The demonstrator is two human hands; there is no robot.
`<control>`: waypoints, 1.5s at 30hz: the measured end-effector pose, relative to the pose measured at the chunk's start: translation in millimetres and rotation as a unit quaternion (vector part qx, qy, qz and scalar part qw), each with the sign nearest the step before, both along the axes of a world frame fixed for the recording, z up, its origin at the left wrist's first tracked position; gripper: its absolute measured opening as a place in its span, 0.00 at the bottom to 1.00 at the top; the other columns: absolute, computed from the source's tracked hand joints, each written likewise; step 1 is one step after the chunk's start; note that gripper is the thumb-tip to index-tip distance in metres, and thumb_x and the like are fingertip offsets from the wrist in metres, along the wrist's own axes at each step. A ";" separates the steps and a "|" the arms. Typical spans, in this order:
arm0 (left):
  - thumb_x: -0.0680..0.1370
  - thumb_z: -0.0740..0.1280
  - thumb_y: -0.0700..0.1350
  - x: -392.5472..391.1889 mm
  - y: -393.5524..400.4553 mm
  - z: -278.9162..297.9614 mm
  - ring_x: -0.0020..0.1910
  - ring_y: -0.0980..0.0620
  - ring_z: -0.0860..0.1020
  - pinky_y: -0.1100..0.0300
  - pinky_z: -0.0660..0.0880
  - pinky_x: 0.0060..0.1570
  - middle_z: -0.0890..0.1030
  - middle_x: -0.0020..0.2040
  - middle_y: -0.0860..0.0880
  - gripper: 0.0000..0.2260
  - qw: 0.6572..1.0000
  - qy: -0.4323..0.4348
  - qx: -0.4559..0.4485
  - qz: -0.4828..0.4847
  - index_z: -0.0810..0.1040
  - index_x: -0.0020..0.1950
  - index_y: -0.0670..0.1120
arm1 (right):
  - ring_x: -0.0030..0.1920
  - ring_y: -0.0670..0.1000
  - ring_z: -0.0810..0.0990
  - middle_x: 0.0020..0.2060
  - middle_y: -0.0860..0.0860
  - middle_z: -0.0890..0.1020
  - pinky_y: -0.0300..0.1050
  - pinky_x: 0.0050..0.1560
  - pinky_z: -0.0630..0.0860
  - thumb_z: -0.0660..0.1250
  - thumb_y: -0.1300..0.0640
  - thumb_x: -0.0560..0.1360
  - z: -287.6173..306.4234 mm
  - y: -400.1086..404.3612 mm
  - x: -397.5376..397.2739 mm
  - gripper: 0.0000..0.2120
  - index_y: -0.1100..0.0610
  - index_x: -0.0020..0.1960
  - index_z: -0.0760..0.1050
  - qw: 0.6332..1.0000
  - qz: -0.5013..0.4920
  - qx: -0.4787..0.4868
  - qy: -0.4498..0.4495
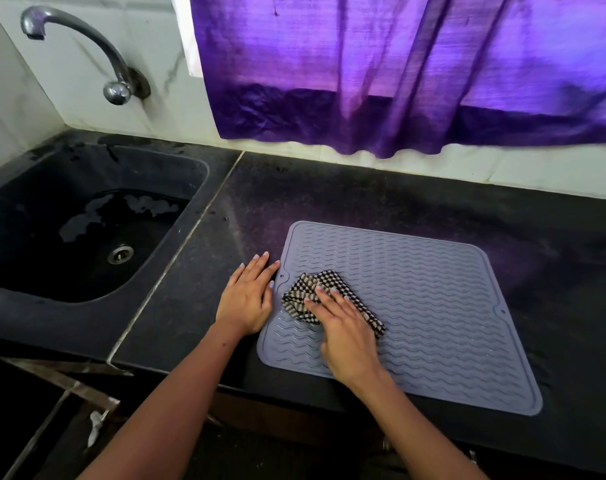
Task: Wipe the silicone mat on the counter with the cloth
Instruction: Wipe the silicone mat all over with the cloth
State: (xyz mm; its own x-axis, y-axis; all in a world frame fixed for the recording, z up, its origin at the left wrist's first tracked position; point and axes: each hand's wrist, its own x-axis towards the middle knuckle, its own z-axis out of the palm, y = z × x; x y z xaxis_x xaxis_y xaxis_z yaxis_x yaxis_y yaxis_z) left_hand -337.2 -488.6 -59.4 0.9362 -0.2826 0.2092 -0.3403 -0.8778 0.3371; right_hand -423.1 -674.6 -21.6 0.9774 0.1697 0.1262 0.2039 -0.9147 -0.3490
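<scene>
Mat [433,306] lies flat on bench [329,202], near its front edge | your right hand [346,334] presses cloth [303,299] on mat's left part, fingers straight, to wipe | your left hand [247,299] rests flat beside left rim, likely steadying it

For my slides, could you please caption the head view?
Right hand presses checked cloth on grey mat; left hand steadies its edge.

Grey wavy-ribbed mat [415,306], blk/beige checked cloth [305,292], purple curtain [398,81].
</scene>
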 end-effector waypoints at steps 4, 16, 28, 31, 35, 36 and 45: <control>0.75 0.41 0.56 -0.6 -0.6 0.3 0.75 0.52 0.57 0.56 0.48 0.73 0.61 0.75 0.49 0.29 1.000 0.002 0.006 0.004 0.63 0.73 0.50 | 0.75 0.48 0.54 0.75 0.46 0.57 0.41 0.73 0.46 0.64 0.67 0.72 8.6 -1.8 2.9 0.34 0.46 0.73 0.60 1.000 0.017 0.001 0.022; 0.74 0.39 0.57 -2.4 -0.7 4.2 0.75 0.54 0.55 0.58 0.46 0.73 0.59 0.76 0.50 0.31 1.000 0.014 -0.002 0.009 0.62 0.74 0.51 | 0.72 0.49 0.61 0.74 0.47 0.60 0.28 0.69 0.55 0.58 0.70 0.75 31.2 8.4 36.7 0.31 0.47 0.72 0.62 0.982 -0.035 0.170 0.068; 0.74 0.39 0.56 -1.5 -1.8 2.4 0.75 0.54 0.54 0.57 0.46 0.74 0.58 0.76 0.51 0.30 1.000 0.015 0.004 0.011 0.61 0.74 0.52 | 0.73 0.48 0.59 0.74 0.46 0.61 0.42 0.72 0.54 0.57 0.68 0.76 4.4 3.5 37.8 0.30 0.44 0.72 0.60 0.991 0.023 0.102 0.082; 0.74 0.39 0.56 -1.8 -1.3 3.2 0.75 0.54 0.54 0.57 0.45 0.73 0.59 0.76 0.51 0.31 1.000 0.018 -0.003 0.012 0.61 0.74 0.52 | 0.61 0.52 0.74 0.63 0.51 0.75 0.39 0.52 0.75 0.54 0.68 0.78 24.2 -8.6 61.8 0.23 0.51 0.69 0.68 0.836 -0.137 0.506 0.162; 0.74 0.40 0.56 -1.3 -1.4 1.8 0.75 0.54 0.55 0.58 0.46 0.73 0.59 0.76 0.50 0.30 1.000 0.012 -0.003 0.012 0.62 0.73 0.52 | 0.63 0.49 0.72 0.68 0.49 0.70 0.44 0.63 0.71 0.55 0.68 0.78 38.0 -23.0 77.4 0.23 0.52 0.70 0.66 0.800 -0.244 0.547 0.022; 0.74 0.40 0.56 -1.0 -1.3 1.3 0.75 0.53 0.56 0.57 0.46 0.73 0.60 0.75 0.50 0.29 1.000 0.011 -0.005 0.012 0.63 0.73 0.51 | 0.63 0.48 0.72 0.68 0.46 0.69 0.44 0.63 0.71 0.56 0.69 0.77 39.1 -22.9 75.1 0.25 0.50 0.70 0.66 0.854 -0.214 0.473 -0.015; 0.75 0.42 0.55 -1.1 -1.6 1.7 0.75 0.53 0.57 0.56 0.48 0.73 0.61 0.75 0.50 0.28 1.000 0.003 -0.011 0.010 0.63 0.73 0.51 | 0.76 0.50 0.48 0.77 0.49 0.50 0.45 0.75 0.44 0.59 0.64 0.75 -7.5 -4.4 65.6 0.34 0.45 0.76 0.50 0.998 -0.016 -0.008 0.052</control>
State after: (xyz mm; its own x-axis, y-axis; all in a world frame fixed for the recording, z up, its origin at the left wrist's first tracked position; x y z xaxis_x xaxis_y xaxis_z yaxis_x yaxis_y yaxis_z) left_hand -338.4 -490.2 -57.7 0.9428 -0.2592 0.2096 -0.3207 -0.8768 0.3583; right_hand -357.5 -679.1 -29.1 0.9899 0.1401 0.0215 0.1387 -0.9253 -0.3529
